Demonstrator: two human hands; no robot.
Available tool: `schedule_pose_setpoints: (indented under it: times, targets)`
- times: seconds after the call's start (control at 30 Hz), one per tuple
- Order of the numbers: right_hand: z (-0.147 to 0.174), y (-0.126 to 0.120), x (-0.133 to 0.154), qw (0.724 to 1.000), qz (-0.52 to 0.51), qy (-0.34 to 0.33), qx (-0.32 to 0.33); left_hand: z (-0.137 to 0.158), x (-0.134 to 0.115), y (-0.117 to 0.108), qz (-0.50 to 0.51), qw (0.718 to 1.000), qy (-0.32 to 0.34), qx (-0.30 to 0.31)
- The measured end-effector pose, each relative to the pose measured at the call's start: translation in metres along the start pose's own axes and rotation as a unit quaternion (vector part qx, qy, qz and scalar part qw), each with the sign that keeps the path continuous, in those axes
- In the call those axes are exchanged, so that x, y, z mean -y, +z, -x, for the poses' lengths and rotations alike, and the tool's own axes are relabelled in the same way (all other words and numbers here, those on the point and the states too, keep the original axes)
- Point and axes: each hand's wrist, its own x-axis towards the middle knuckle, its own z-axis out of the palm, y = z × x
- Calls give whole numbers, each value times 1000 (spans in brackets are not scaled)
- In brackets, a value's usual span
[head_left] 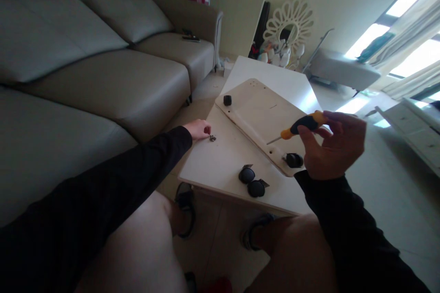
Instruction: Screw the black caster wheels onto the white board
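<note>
In my right hand (pixel 335 146) is a yellow and black screwdriver (pixel 304 124), its tip pointing down-left over the board. My left hand (pixel 198 129) is at the table's left edge with its fingers pinched beside a small pile of screws (pixel 212 138); whether it holds one I cannot make out. A pale board (pixel 254 110) with rounded corners and holes lies on the white table (pixel 206 165). One black caster (pixel 227 100) is at its far left corner, another caster (pixel 294 160) at its near corner. Two loose casters (pixel 246 175) with metal plates lie in front of the board.
A grey sofa (pixel 113 73) runs along the left, with a dark object (pixel 190 38) on its seat. Behind the table, a white petal-framed mirror (pixel 288 27) leans by the wall. To the right stands a white drawer cabinet (pixel 412 123). My legs are under the table's near edge.
</note>
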Motion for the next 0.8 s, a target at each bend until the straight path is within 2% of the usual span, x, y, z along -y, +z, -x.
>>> schedule_pose_setpoints:
  times: [0.4,0.57,0.67,0.8]
  targets:
    - [-2,4,6,1000,-2,-1,1,2,-5,1,-16,1000,-9,-7]
    - [-1,3,4,1000,8,-5,10,9,-6,-7,90,996,-23,-3]
    - [0,2,4,1000,15,-4,18,11,-12,-6,168,986,8,-10]
    - [0,2,5,1000,8,-5,16,11,-33,4,254,966,54,16]
